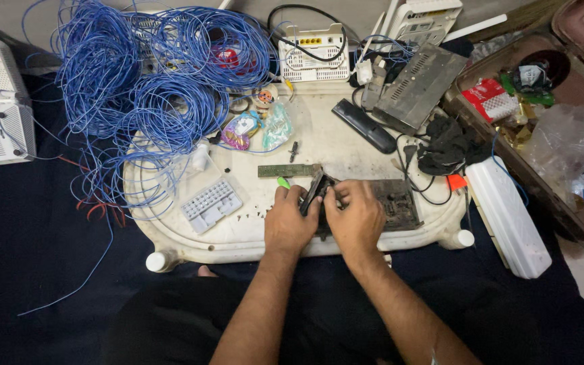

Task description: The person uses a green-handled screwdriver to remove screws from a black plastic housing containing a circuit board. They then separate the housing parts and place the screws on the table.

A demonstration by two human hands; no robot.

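Cluttering a white tray (238,236), blue wire (150,74) spills onto dark cloth (28,236).

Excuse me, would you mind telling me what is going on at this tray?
A person's left hand and right hand together grip a small dark part over a white tray. A dark circuit board lies just right of the hands. Blue wire is piled at the tray's far left.
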